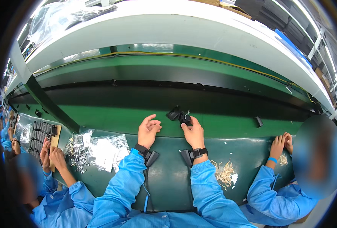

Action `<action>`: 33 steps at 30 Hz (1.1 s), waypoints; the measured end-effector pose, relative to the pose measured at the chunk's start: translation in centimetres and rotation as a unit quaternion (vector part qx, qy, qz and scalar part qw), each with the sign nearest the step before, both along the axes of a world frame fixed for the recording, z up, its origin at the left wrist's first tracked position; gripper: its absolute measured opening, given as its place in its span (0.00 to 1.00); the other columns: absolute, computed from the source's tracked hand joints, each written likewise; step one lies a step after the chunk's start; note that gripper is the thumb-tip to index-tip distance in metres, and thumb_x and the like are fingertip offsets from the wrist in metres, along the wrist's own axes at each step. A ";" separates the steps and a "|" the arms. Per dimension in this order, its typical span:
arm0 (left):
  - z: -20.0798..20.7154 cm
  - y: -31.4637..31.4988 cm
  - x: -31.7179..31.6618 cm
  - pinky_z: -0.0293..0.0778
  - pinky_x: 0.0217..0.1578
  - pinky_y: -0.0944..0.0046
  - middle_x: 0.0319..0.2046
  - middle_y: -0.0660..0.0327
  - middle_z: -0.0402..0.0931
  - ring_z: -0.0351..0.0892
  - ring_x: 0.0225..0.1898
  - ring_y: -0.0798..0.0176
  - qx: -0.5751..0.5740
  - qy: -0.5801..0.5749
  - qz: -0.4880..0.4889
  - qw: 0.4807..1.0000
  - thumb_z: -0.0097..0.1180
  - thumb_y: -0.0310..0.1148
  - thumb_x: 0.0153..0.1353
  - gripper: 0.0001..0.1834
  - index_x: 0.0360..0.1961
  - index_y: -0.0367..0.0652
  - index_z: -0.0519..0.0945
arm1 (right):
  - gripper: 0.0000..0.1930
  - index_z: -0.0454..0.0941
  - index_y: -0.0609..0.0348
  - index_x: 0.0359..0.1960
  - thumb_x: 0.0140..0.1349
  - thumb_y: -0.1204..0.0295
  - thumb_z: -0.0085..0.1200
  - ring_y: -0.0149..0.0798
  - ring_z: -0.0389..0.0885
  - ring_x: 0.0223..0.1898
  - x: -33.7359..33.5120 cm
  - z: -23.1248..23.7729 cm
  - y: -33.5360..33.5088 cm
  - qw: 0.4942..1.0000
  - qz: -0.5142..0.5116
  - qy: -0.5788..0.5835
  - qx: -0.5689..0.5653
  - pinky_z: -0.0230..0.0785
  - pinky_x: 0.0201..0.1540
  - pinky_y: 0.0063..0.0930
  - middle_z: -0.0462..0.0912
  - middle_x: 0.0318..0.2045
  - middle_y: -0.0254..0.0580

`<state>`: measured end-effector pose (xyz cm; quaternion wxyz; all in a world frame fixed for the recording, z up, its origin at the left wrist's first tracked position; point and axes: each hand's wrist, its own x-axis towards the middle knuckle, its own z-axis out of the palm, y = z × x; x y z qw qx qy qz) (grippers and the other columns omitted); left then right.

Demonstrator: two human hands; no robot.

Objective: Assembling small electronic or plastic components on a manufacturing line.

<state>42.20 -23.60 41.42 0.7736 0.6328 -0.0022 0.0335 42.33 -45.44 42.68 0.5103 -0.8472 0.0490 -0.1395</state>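
Over the green belt, my right hand point(194, 133) grips a small black plastic part point(184, 118) between thumb and fingers. A short pale wire sticks up from that part. Touching or just beside it, to the upper left, is another black piece point(173, 113); whether the two are joined I cannot tell. My left hand point(148, 132) is held to the left of them, fingers loosely bent and apart, with nothing visible in it. Both wrists wear a black strap with a small black device.
A pile of pale wires point(224, 173) lies right of my forearms. Plastic bags point(108, 151) with small parts lie to the left. Co-workers sit on both sides, one by a board of black parts point(41, 136). A white shelf point(176, 28) spans overhead; a lone black part point(258, 121) sits rightward.
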 end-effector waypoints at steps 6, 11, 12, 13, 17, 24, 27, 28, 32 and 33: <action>-0.3 0.2 -0.1 0.80 0.44 0.67 0.45 0.56 0.81 0.84 0.43 0.65 0.001 0.009 0.002 1.000 0.57 0.21 0.67 0.24 0.64 0.34 0.71 | 0.23 0.77 0.65 0.57 0.61 0.68 0.64 0.39 0.89 0.32 0.3 -0.3 0.0 1.000 0.009 0.002 -0.028 0.79 0.37 0.32 0.87 0.46 0.49; 0.2 0.2 -0.3 0.79 0.46 0.67 0.48 0.57 0.80 0.82 0.43 0.66 0.028 0.005 -0.015 0.999 0.61 0.21 0.64 0.26 0.64 0.36 0.72 | 0.21 0.78 0.67 0.55 0.62 0.71 0.64 0.37 0.89 0.32 0.0 0.1 0.6 0.999 0.039 0.020 0.008 0.80 0.33 0.28 0.88 0.45 0.48; 0.3 -0.1 -0.5 0.79 0.46 0.67 0.50 0.57 0.79 0.81 0.44 0.66 0.050 -0.024 -0.026 0.998 0.63 0.22 0.62 0.28 0.64 0.37 0.72 | 0.19 0.79 0.66 0.53 0.62 0.71 0.63 0.40 0.89 0.32 -0.2 0.4 1.2 0.998 0.050 0.018 0.031 0.80 0.36 0.31 0.88 0.43 0.49; 0.6 -0.3 -0.6 0.79 0.47 0.67 0.51 0.58 0.78 0.80 0.46 0.67 0.073 -0.052 -0.037 0.995 0.66 0.22 0.61 0.31 0.65 0.37 0.71 | 0.17 0.80 0.64 0.52 0.62 0.72 0.62 0.42 0.90 0.33 -0.4 0.7 1.9 0.996 0.062 0.015 0.054 0.79 0.40 0.34 0.89 0.41 0.50; 1.7 -0.8 -1.0 0.79 0.48 0.65 0.55 0.57 0.75 0.76 0.54 0.65 0.143 -0.067 -0.038 0.987 0.71 0.25 0.58 0.37 0.68 0.41 0.69 | 0.17 0.78 0.68 0.55 0.64 0.76 0.57 0.43 0.91 0.37 -0.8 0.5 3.4 0.981 0.173 0.023 0.083 0.81 0.40 0.34 0.88 0.46 0.52; -0.4 -0.1 -0.6 0.81 0.47 0.61 0.56 0.53 0.75 0.76 0.55 0.61 0.120 -0.040 0.017 0.992 0.72 0.26 0.57 0.39 0.69 0.40 0.67 | 0.23 0.75 0.66 0.61 0.63 0.78 0.54 0.48 0.88 0.38 -0.1 0.5 2.7 0.997 0.030 -0.067 -0.033 0.80 0.46 0.39 0.78 0.60 0.59; -0.2 -0.1 -0.5 0.79 0.51 0.62 0.54 0.54 0.76 0.78 0.52 0.62 0.112 -0.025 0.021 0.993 0.71 0.23 0.57 0.36 0.67 0.39 0.70 | 0.26 0.72 0.66 0.64 0.62 0.78 0.53 0.51 0.87 0.43 0.0 0.5 2.3 0.996 0.004 -0.045 -0.070 0.78 0.50 0.42 0.75 0.64 0.59; 0.0 -0.2 -0.5 0.79 0.51 0.62 0.54 0.54 0.76 0.78 0.52 0.62 0.112 -0.025 0.019 0.993 0.71 0.23 0.57 0.36 0.67 0.39 0.70 | 0.28 0.70 0.64 0.66 0.62 0.79 0.51 0.53 0.84 0.49 0.6 -0.8 1.9 0.990 -0.003 -0.057 -0.128 0.76 0.54 0.45 0.75 0.63 0.57; 0.0 0.1 -0.5 0.78 0.52 0.63 0.51 0.56 0.78 0.79 0.51 0.63 0.107 -0.017 0.022 0.994 0.69 0.22 0.58 0.32 0.64 0.38 0.72 | 0.27 0.72 0.64 0.64 0.60 0.80 0.51 0.53 0.81 0.52 0.3 -0.3 1.6 0.975 0.031 -0.050 -0.212 0.77 0.54 0.45 0.76 0.63 0.51; 0.1 0.0 -0.5 0.77 0.52 0.63 0.50 0.56 0.79 0.79 0.51 0.64 0.099 -0.016 0.019 0.995 0.68 0.22 0.59 0.30 0.63 0.38 0.73 | 0.26 0.74 0.64 0.62 0.58 0.80 0.51 0.53 0.81 0.51 0.0 0.0 1.7 0.965 0.037 -0.040 -0.257 0.77 0.53 0.44 0.77 0.63 0.48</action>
